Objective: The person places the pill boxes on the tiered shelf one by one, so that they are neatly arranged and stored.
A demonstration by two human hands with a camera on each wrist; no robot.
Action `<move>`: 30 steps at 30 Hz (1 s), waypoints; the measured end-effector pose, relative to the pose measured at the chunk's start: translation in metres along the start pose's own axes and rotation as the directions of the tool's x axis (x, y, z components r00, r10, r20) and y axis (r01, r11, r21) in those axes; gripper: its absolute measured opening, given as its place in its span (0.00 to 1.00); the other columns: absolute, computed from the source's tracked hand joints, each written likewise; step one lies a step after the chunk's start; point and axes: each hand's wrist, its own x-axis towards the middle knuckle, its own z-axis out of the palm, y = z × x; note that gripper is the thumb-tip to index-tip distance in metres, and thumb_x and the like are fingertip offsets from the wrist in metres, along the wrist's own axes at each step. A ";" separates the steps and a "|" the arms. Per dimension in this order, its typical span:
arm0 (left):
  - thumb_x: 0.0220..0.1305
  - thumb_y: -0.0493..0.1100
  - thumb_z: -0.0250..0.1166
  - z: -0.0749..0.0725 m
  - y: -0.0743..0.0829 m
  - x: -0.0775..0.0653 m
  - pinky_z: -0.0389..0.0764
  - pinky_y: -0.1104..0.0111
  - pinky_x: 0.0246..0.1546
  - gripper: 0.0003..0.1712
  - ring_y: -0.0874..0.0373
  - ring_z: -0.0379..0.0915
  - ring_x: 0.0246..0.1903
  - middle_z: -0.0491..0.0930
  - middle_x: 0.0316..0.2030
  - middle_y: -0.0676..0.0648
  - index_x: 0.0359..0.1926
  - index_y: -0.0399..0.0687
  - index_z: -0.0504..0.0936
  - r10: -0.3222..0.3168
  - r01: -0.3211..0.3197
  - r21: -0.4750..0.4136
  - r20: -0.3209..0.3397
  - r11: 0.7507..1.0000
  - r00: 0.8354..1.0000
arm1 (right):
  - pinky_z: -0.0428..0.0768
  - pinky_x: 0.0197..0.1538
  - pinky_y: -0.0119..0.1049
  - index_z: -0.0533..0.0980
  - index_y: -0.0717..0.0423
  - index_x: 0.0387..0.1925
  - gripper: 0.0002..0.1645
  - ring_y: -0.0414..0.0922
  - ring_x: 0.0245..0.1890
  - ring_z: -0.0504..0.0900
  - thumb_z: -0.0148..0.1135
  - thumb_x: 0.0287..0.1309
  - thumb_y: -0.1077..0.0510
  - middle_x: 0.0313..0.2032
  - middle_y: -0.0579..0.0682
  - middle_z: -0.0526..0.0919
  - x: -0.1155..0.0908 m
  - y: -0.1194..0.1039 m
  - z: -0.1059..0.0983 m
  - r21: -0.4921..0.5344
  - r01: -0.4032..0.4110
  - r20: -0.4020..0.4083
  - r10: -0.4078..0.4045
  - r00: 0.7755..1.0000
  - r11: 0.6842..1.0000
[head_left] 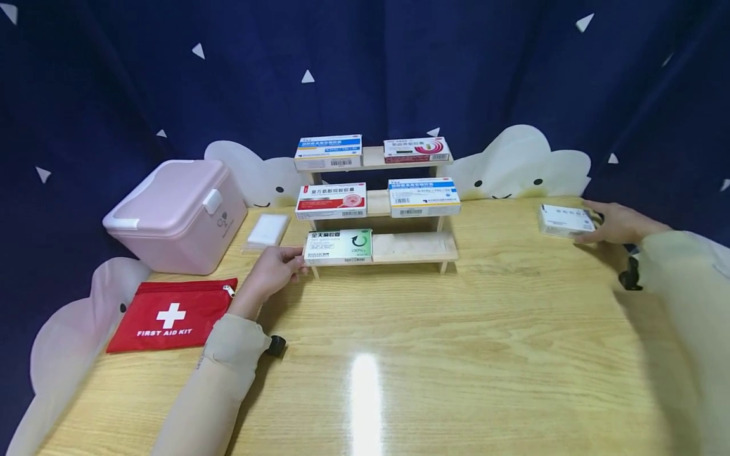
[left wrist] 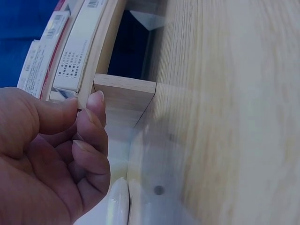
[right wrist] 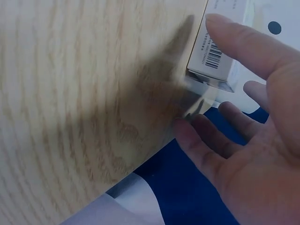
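A wooden three-step display rack [head_left: 413, 248] stands mid-table with medicine boxes on its steps. At the left end of the lowest step, my left hand [head_left: 275, 271] pinches the board edge beside a green-and-white medicine box [head_left: 338, 247]. In the left wrist view, the thumb of the left hand [left wrist: 51, 145] lies at the box's corner and the fingertips meet the board. At the far right, my right hand [head_left: 618, 223] is around the near end of a white medicine box [head_left: 566, 220]. In the right wrist view, the thumb overlaps the box [right wrist: 218, 47] and the other fingers are spread apart from it.
Left of the rack are a pink lidded box [head_left: 171, 215], a white packet [head_left: 268, 230] and a red first aid pouch [head_left: 171, 316]. Blue-and-white boxes [head_left: 329, 152] and red-and-white boxes [head_left: 332, 200] occupy the upper steps. A dark blue curtain [head_left: 365, 63] hangs behind.
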 end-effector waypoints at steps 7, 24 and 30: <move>0.75 0.35 0.52 0.001 -0.004 0.000 0.75 0.66 0.30 0.19 0.48 0.72 0.29 0.81 0.36 0.35 0.63 0.33 0.75 0.014 -0.015 0.015 0.006 1.000 1.000 | 0.46 0.59 0.76 0.35 0.62 0.75 0.77 0.77 0.61 0.47 0.70 0.47 0.27 0.67 0.83 0.41 0.000 0.003 0.006 0.026 -0.039 0.009 0.038 0.999 0.999; 0.76 0.35 0.52 0.000 0.001 -0.003 0.76 0.62 0.32 0.19 0.47 0.73 0.30 0.82 0.37 0.35 0.63 0.32 0.74 0.014 -0.014 0.026 -0.001 1.000 1.000 | 0.52 0.55 0.78 0.42 0.63 0.76 0.75 0.73 0.55 0.54 0.66 0.45 0.22 0.63 0.81 0.48 -0.006 0.003 0.010 0.048 -0.106 -0.017 0.107 0.994 0.993; 0.76 0.35 0.52 0.001 0.000 -0.001 0.74 0.66 0.30 0.19 0.51 0.72 0.28 0.81 0.36 0.34 0.62 0.32 0.75 0.020 -0.020 0.017 -0.004 1.000 1.000 | 0.63 0.52 0.72 0.54 0.66 0.73 0.68 0.68 0.50 0.63 0.66 0.47 0.24 0.58 0.78 0.62 -0.021 -0.008 0.016 -0.002 -0.008 -0.061 0.008 0.998 1.000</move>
